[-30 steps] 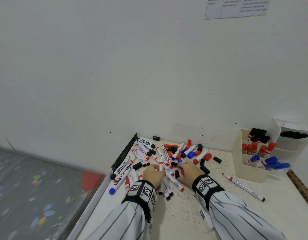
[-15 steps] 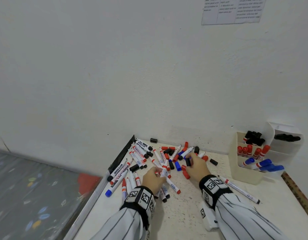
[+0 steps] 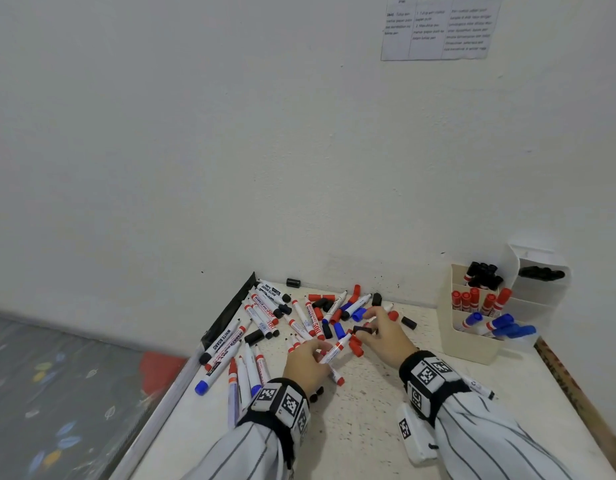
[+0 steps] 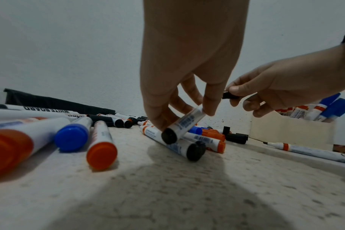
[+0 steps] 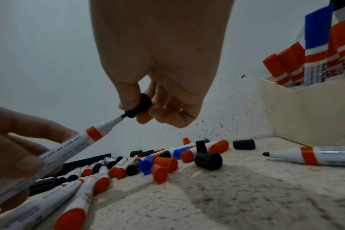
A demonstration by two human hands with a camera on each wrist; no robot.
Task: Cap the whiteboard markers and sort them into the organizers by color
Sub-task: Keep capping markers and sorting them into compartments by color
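From the head view, the left hand (image 3: pixel 308 363) grips a white marker (image 3: pixel 335 351) with a red band above the table (image 3: pixel 368 427).

The left wrist view shows its black end; a nearby marker (image 4: pixel 47 110) reads "WHITEBOARD".

In the right wrist view, the right hand (image 5: pixel 163 87) pinches a black cap (image 5: pixel 141 104) at its tip.

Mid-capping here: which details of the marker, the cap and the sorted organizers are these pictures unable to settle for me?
- Held marker: label blurred in both wrist views; left hand covers the barrel in the head view.
- Black cap: inside hidden by the right hand.
- Wall sheet: print too small, top cut by the head view's edge.
- White organizer: its wall hides the marker bodies.
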